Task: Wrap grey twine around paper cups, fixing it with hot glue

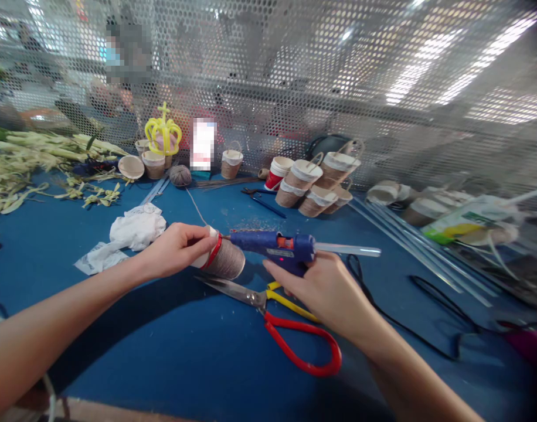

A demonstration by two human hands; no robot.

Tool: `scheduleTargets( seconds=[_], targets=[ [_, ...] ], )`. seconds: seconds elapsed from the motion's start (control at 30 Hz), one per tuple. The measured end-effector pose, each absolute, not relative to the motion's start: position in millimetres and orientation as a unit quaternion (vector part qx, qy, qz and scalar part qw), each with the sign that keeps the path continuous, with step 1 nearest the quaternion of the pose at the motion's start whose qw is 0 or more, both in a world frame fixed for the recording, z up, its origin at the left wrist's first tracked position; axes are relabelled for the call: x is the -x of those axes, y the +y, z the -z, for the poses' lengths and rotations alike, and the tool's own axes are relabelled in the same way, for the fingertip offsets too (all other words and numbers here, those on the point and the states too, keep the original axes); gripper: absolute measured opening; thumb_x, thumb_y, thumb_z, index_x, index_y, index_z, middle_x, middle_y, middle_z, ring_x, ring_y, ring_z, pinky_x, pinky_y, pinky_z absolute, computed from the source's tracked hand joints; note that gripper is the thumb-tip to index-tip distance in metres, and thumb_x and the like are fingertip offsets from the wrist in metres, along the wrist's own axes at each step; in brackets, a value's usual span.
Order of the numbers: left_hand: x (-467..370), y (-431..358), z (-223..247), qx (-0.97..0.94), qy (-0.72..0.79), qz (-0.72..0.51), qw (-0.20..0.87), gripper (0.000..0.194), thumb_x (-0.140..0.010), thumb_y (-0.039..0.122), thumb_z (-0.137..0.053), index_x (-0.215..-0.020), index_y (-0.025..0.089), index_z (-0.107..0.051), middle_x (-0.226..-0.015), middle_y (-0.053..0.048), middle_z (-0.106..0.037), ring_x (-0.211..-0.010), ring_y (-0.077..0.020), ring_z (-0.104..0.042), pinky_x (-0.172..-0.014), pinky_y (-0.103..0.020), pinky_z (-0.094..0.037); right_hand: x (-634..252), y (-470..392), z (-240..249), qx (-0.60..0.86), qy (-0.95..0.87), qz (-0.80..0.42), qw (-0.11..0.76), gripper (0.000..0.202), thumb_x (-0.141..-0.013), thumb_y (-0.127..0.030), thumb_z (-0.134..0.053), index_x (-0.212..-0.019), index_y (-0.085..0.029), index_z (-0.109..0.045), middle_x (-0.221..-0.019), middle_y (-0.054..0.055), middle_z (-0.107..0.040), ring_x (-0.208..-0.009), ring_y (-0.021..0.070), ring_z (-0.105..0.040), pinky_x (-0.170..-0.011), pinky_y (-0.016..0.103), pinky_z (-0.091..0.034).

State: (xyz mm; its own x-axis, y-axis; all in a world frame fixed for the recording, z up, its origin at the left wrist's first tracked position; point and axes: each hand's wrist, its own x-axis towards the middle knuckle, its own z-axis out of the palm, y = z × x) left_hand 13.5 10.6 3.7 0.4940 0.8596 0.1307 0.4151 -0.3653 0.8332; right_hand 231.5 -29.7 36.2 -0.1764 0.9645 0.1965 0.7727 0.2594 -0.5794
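Key geometry: nozzle tip vs. red band on the cup. The cup wrapped in grey-brown twine point(228, 262) is tipped on its side above or on the blue tabletop point(184, 357) — can't tell if it bears on it. Long axis runs left to right, right end dropping a bit toward the wearer. White end on the left, twine winding on the right, bare red band point(213, 256) between.

Left hand point(178, 251) is nearer: in contact, thumb and fingers pinching the white end. Right hand point(328, 288) is clenched round the grip of the dark-blue plastic glue gun point(272, 246), clear glue stick point(350, 249) out the back. Trigger finger not readable. From the right hand, the cup lies left, past the barrel.

Barrel points left, nearly level, at a shallow angle to the cup axis. Tip sits at the band's upper end, close by the left fingertips; touching or just short, can't tell. Grey strand point(195, 205) runs from the cup toward the grey twine ball point(180, 175).

Watch the clearance: hot tip near fingers, I'd guess. Steel scissors with red and yellow handles point(256, 298) lie just below the gun — open side is above.
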Motion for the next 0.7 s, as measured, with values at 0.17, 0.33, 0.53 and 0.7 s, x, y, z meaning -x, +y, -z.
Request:
scheduleTargets(
  seconds=[0.17,0.33,0.53,0.7],
  targets=[
    [-13.5,10.9,-3.7,-0.788,0.405,-0.285,0.366,0.039,-0.085,0.036,-0.036,-0.054,0.014,-0.043,-0.054,0.005,-0.032,-0.05,-0.007,-0.029,-0.044,-0.018,-0.024,-230.9,-26.4,-34.1,0.586,-0.739,-0.175,0.283,0.026,-0.071,-0.03,-0.054,-0.05,-0.021,-0.042,-0.041,-0.006,-0.039,-0.038,0.0085,-0.035,-0.038,0.023,-0.033],
    [-14.8,10.2,-4.0,-0.785,0.408,-0.289,0.365,0.038,-0.084,0.036,-0.037,-0.054,0.014,-0.044,-0.053,0.005,-0.033,-0.05,-0.0071,-0.03,-0.045,-0.018,-0.025,-231.4,-23.2,-37.2,0.608,-0.713,-0.219,0.274,0.027,-0.071,-0.031,-0.057,-0.05,-0.02,-0.044,-0.038,-0.006,-0.046,-0.034,0.0087,-0.042,-0.038,0.023,-0.037],
    [-13.6,9.8,-4.6,-0.771,0.419,-0.304,0.371,0.036,-0.084,0.036,-0.037,-0.057,0.013,-0.047,-0.054,0.004,-0.035,-0.051,-0.0072,-0.031,-0.044,-0.019,-0.025,-249.9,2.9,-29.3,0.626,-0.604,-0.326,0.37,0.022,-0.066,-0.033,-0.064,-0.071,-0.016,-0.051,-0.055,-0.002,-0.058,-0.044,0.0093,-0.051,-0.043,0.022,-0.042],
    [-11.3,11.9,-5.3,-0.77,0.411,-0.323,0.366,0.035,-0.084,0.036,-0.039,-0.058,0.014,-0.047,-0.055,0.004,-0.035,-0.051,-0.0073,-0.03,-0.044,-0.019,-0.024,-267.1,35.0,-8.7,0.686,-0.571,-0.307,0.33,0.022,-0.077,-0.03,-0.056,-0.064,-0.013,-0.054,-0.059,0.002,-0.059,-0.048,0.0076,-0.051,-0.044,0.019,-0.041]
  ],
)
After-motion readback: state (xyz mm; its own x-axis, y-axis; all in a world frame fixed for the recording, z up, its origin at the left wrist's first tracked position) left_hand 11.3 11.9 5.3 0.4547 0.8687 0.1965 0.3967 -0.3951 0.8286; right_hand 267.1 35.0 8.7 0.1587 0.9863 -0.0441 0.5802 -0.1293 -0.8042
